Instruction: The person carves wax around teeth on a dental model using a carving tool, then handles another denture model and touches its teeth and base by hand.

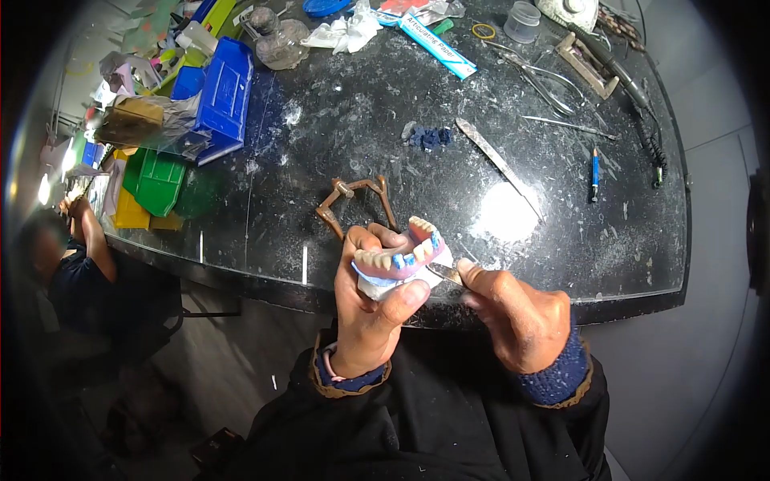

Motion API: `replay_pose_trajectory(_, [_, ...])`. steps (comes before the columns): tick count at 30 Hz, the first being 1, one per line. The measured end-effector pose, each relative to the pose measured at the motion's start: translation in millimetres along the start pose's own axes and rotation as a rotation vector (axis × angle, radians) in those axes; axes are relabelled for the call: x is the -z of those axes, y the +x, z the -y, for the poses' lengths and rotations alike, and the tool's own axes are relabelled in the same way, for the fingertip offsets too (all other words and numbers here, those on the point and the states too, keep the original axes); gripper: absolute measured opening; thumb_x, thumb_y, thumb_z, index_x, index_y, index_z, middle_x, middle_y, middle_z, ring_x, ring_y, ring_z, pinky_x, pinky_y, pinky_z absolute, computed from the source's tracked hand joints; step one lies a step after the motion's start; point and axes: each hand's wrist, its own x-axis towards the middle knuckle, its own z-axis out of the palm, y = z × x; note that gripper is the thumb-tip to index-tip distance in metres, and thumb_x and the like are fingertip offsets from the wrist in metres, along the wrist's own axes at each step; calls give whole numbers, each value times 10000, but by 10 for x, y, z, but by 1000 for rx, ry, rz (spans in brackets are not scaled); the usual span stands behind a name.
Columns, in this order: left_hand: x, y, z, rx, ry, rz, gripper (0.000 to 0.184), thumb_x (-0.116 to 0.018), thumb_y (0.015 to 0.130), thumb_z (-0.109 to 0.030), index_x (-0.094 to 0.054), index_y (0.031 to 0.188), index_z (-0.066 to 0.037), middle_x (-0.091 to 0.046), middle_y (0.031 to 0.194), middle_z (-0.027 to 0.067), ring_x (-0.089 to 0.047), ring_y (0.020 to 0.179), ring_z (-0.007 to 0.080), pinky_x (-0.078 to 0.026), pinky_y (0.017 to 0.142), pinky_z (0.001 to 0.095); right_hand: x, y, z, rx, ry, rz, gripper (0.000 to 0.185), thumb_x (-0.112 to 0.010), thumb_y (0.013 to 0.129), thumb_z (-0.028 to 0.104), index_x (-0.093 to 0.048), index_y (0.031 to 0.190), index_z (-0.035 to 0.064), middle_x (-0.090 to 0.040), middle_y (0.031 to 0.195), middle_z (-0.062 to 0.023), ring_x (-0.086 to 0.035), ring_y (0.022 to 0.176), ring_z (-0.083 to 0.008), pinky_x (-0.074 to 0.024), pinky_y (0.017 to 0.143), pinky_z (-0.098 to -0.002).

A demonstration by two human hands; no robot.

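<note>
Left hand (365,317) clamped round false teeth (378,261) on white base (375,290), over near edge of table (309,128). Right hand (521,317) pinches metal tool (447,274). Best: light short strokes, left thumb (411,295) clear.

One denture (391,269); one pencil (594,172); one brown frame (343,190); one paper box (438,46)

White glare (509,212) flares off the dark tabletop (321,120), while curved edges fade black.

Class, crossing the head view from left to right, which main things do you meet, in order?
Another person's arm → green bin → large blue bin → denture → wearer's right hand → blue pencil.
</note>
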Motion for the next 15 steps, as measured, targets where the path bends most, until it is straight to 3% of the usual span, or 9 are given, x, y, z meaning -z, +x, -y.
replay_pose_trajectory(2, [-30, -8, -68, 69, -24, -38, 423, -636, 740, -18, -366, 1059, -83, -426, 1105, 59, -492, 1046, 158, -461, 841, 330, 206, 42, 61, -12, -71, 116, 231, -700, 719, -22, -633, 936, 21, -635, 710, -122, -632, 564, -235, -463, 476, -304])
replay_pose_trajectory(3, [27, -1, -82, 79, -7, -3, 417, -630, 757, -58, -363, 1078, -70, -432, 1116, 64, -491, 1022, 149, -480, 774, 302, 271, 62, 71, 13, -94, 105, 254, -712, 700, -14, -647, 943, 22, -596, 637, -99, -597, 505, -205, -437, 446, -295])
replay_pose_trajectory(6, [-33, -14, -155, 95, 106, -23, 438, -626, 761, -89, -364, 1110, -51, -439, 1099, 59, -489, 991, 120, -458, 793, 269, 369, 103, 79, 69, -102, 126, 273, -721, 685, -11, -659, 948, 26, -536, 566, -72, -545, 445, -178, -403, 414, -282])
replay_pose_trajectory(7, [52, -25, -138, 61, 285, 7, 451, -635, 777, -66, -366, 1138, -30, -447, 1079, 59, -493, 987, 100, -436, 843, 247, 355, 112, 75, 93, -120, 114, 273, -727, 678, -5, -665, 941, 27, -501, 535, -57, -510, 414, -160, -378, 395, -276])
replay_pose_trajectory(11, [42, -25, -66, -118, 401, 80, 462, -672, 802, -23, -366, 1148, -8, -430, 1085, 53, -509, 1034, 118, -428, 915, 268, 337, 122, 98, 69, -168, 118, 269, -727, 684, 8, -666, 946, 32, -516, 544, -60, -517, 418, -160, -385, 397, -278])
replay_pose_trajectory(15, [54, 2, -15, -272, 561, 136, 501, -705, 782, -44, -362, 1144, 2, -405, 1098, 62, -525, 1060, 154, -469, 899, 277, 275, 120, 95, 35, -207, 135, 278, -724, 694, 21, -669, 964, 58, -529, 555, -62, -528, 427, -163, -392, 400, -283])
